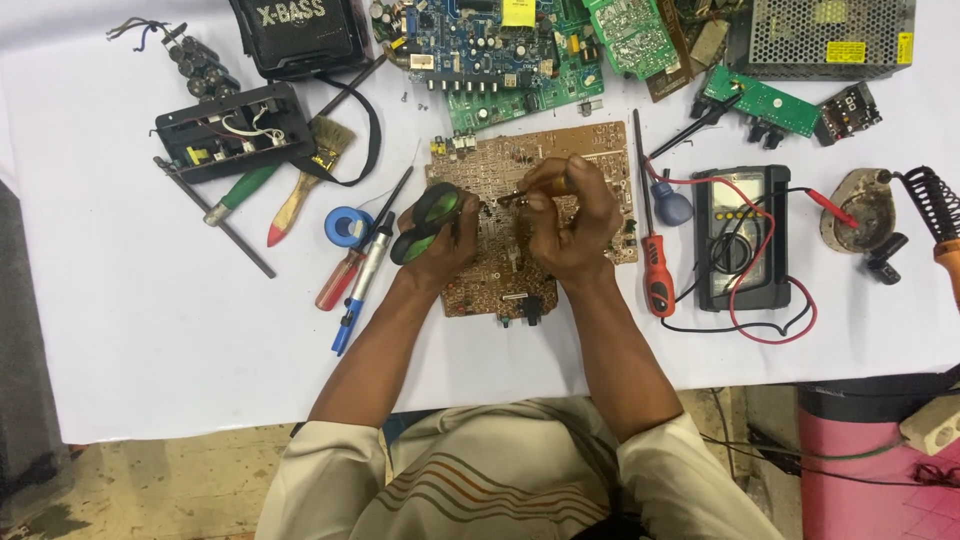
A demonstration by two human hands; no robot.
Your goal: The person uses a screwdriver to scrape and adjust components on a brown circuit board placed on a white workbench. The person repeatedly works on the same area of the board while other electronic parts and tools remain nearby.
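Left of our fingers, a grey desoldering pump (372,262) and red-handled screwdriver (338,282) crowd the white table (150,330). Right of them, an orange-handled screwdriver (656,272) and black multimeter (741,238) block us; nearer our wrists lies bare cloth.

Matt brown circuit board (530,215) – glossy green plastic tool (432,222) – smooth white tabletop (150,330)

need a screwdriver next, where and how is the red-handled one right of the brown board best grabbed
Grip the red-handled screwdriver by its thick ribbed handle, coming from above with the right hand, the nearer of the two hands. It lies flat on the white table, thin shaft pointing away; the handle is the bulky end nearest the person, between the brown circuit board and black multimeter.
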